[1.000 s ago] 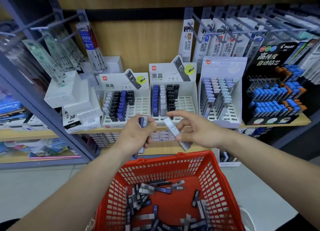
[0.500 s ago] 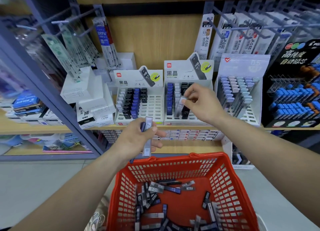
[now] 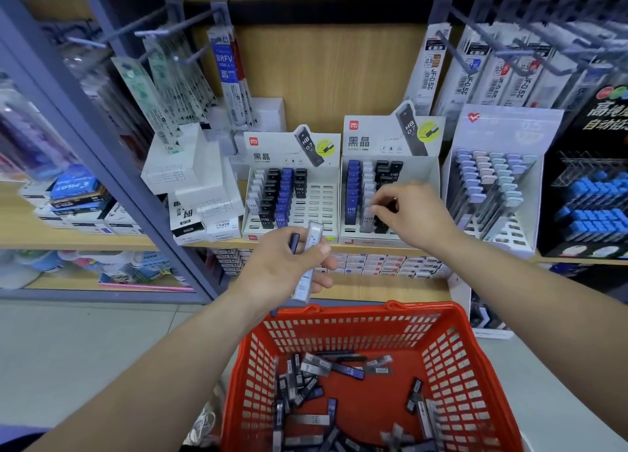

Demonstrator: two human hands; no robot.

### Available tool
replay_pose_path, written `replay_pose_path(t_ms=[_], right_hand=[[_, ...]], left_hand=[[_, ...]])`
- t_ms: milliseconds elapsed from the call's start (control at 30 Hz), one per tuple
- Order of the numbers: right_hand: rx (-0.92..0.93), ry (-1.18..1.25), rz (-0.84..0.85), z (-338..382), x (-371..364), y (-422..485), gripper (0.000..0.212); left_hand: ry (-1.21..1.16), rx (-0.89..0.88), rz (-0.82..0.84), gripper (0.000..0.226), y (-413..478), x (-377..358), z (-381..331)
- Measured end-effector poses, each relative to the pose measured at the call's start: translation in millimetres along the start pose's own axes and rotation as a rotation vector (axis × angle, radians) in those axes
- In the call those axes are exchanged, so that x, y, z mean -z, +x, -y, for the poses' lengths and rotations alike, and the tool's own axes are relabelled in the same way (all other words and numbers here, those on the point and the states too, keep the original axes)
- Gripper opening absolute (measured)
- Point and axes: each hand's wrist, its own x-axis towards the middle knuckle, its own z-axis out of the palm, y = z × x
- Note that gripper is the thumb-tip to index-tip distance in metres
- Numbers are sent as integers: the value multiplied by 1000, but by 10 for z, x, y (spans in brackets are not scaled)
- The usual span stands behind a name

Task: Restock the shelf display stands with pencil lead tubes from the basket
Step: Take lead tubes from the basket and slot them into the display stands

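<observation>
On the shelf [image 3: 85, 239], the right hand [image 3: 413, 214] pinches a grey tube [image 3: 367, 220] in the display stand [image 3: 431, 176]; the left hand [image 3: 285, 271] grips two spare tubes [image 3: 311, 248]. They seem light, stiff, slippery: pinch the flat sides.

A stationery shop: pegged refill packs [image 3: 429, 68], lead display stands [image 3: 390, 139], red basket [image 3: 353, 310].

The basket [image 3: 475, 360] is glossy red plastic, the display stands [image 3: 272, 152] matt cardboard, the shelf [image 3: 68, 241] wood-grained.
</observation>
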Motion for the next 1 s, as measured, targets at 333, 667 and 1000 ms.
replay_pose_path(t_ms=[333, 667, 1000], right_hand=[[-43, 520, 255, 600, 396, -405, 16], [-217, 788, 136, 335, 598, -666, 9], [-213, 704, 321, 91, 588, -750, 25]], left_hand=[[50, -45, 116, 15, -13, -228, -83], [52, -60, 168, 13, -32, -480, -121], [174, -149, -53, 21, 150, -486, -71]])
